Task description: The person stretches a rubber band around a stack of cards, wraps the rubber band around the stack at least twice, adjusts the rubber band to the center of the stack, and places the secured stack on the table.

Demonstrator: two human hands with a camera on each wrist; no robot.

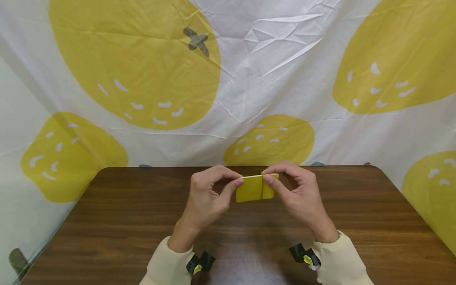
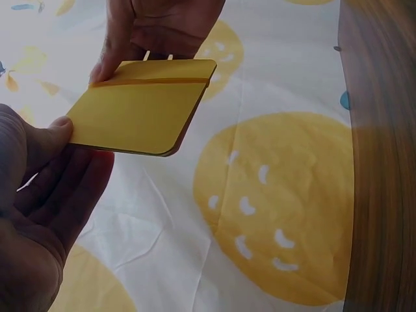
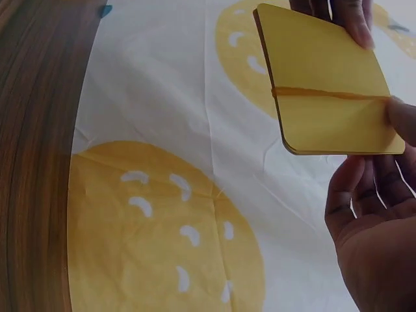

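A white, creased cloth (image 1: 281, 89) is spread behind the table and down past its left and right sides, and is printed with large yellow lemon shapes (image 1: 135, 67) marked by short white strokes. The dark brown, wood-grained table (image 1: 121, 221) with rounded far corners is backed by the cloth along its far edge. Over the near part of the table, two pale cream fabric sleeves, the left sleeve (image 1: 164, 263) and the right sleeve (image 1: 342, 261), are seen.

Beyond them, both bare hands are raised above the middle of the table. By the left hand (image 1: 206, 198), one corner of a flat yellow rectangular notebook with rounded corners (image 1: 248, 189) is pinched between thumb and index finger. By the right hand (image 1: 303, 194), the same upper edge is pinched farther right, with the thumb laid at the band. The notebook is held tilted in the air above the table, between the hands, and is not rested on it.

At the cuffs, above the table's near part, a black angular piece is seen beside each wrist. Smallest, a thin darker yellow band (image 1: 262, 187) is stretched straight across the notebook's cover, off-centre toward the right hand.
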